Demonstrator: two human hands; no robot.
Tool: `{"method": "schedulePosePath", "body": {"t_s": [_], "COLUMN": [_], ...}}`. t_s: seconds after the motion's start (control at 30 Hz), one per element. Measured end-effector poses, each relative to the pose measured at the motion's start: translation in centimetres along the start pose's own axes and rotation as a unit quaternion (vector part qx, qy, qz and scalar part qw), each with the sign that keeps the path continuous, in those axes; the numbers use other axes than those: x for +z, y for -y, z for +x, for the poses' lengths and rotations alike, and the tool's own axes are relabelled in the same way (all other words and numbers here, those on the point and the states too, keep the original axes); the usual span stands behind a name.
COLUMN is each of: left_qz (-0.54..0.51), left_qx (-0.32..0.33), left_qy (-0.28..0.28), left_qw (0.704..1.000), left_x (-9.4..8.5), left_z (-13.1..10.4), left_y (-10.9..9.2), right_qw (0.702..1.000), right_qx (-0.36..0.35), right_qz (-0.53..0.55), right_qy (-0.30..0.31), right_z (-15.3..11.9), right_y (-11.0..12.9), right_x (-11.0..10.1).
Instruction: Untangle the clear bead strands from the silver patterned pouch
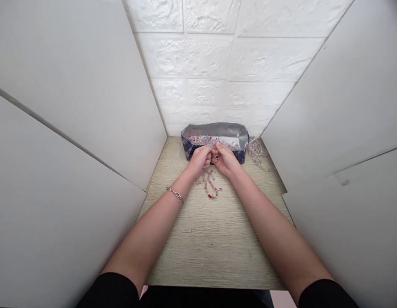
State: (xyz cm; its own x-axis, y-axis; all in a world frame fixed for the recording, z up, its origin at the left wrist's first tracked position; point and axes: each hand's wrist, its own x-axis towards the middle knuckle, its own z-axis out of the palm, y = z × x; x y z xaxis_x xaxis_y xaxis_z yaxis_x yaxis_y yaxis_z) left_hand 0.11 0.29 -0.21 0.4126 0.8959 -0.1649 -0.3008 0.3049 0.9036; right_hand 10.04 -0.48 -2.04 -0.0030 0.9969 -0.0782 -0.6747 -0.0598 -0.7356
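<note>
A strand of small beads point(212, 185), pink, pale and clear with a red pair at its lower bend, lies in a loop on a wood-grain tabletop point(204, 239), just below a person's two bare hands. The left hand point(201, 159) and right hand point(225, 161) meet with fingers curled closed and tips together; whatever they pinch is too small to make out. Directly behind them, a dark-blue bag point(224, 128) with a silver lining lies open, loose multicolored beads point(201, 140) spread inside. More beads point(258, 150), pastel and clustered, rest beside the bag's right end. A silver chain bracelet point(175, 194) circles the left wrist, and black sleeves point(110, 291) end near the elbows. White panels point(73, 77) flank the tabletop on both sides, and a white brick-patterned wall point(214, 55) rises behind.
</note>
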Motion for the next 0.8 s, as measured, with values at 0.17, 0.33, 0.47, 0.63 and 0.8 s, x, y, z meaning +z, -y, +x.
{"method": "schedulePosePath", "body": {"t_s": [0.17, 0.33, 0.47, 0.63, 0.8], "left_qz": [0.003, 0.003, -0.001, 0.0, 0.008], "left_qx": [-0.003, 0.006, 0.006, 0.0, -0.001], "left_qy": [-0.003, 0.002, 0.015, 0.022, 0.022], "left_qw": [1.0, 1.0, 1.0, 1.0, 1.0], "left_x": [-0.07, -0.17, -0.22, -0.33, -0.29], "left_z": [0.11, 0.2, 0.15, 0.18, 0.25], "left_y": [0.14, 0.23, 0.26, 0.34, 0.27], "right_qw": [1.0, 1.0, 0.999, 0.999, 1.0], "right_qx": [0.004, -0.002, -0.009, -0.001, 0.002], "right_qz": [-0.001, -0.015, -0.032, -0.039, -0.029], "right_qy": [0.006, 0.011, 0.002, -0.012, -0.007], "right_z": [-0.15, -0.31, -0.34, -0.32, -0.42], "right_y": [0.04, 0.06, 0.05, 0.07, 0.2], "right_x": [0.18, 0.44, 0.51, 0.49, 0.7]}}
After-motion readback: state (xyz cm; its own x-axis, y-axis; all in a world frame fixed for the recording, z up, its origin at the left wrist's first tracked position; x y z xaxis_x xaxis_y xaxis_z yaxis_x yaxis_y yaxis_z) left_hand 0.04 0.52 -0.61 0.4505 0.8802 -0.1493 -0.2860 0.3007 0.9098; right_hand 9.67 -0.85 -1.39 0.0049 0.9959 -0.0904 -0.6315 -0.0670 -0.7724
